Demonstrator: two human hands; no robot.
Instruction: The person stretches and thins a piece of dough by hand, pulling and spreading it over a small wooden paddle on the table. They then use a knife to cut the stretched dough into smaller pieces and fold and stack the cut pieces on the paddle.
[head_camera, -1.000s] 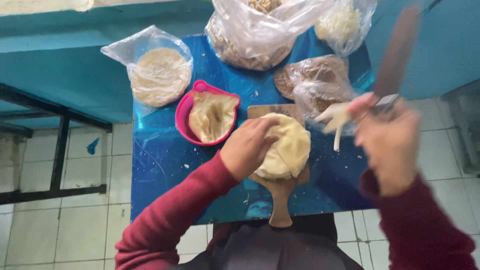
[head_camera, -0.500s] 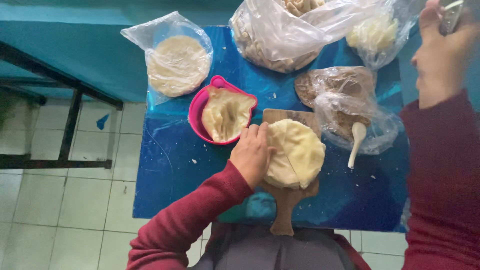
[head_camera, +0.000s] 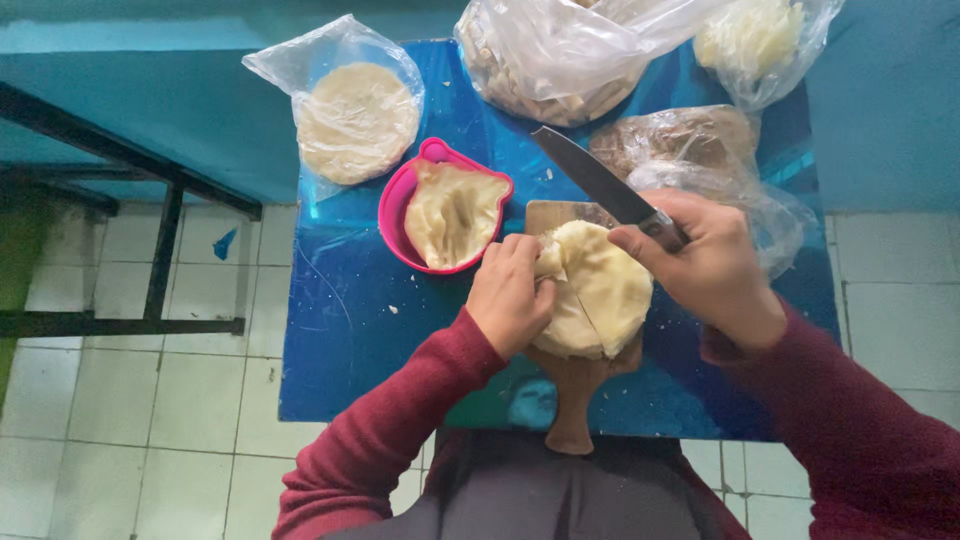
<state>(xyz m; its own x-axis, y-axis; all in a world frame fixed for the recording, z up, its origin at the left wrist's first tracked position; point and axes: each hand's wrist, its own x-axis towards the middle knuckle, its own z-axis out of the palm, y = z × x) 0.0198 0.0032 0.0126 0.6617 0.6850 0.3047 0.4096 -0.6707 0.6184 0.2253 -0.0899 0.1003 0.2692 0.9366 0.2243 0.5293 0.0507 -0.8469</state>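
— What sits on the blue table (head_camera: 340, 340)?

— Near its front edge, a wooden board (head_camera: 572, 395) carries a pale round stack of flatbreads (head_camera: 600, 295). The left hand (head_camera: 512, 295) curls its fingers over the stack's left side; the right hand (head_camera: 705, 262) is closed around the handle of a knife (head_camera: 600, 182), blade raised and pointing toward the back.

— And around it?

— A pink bowl (head_camera: 400, 200) of folded dough lies just left of the board; clear bags (head_camera: 355, 115) of food line the back edge. White floor tiles (head_camera: 130, 400) and a teal wall (head_camera: 150, 95) frame the table.
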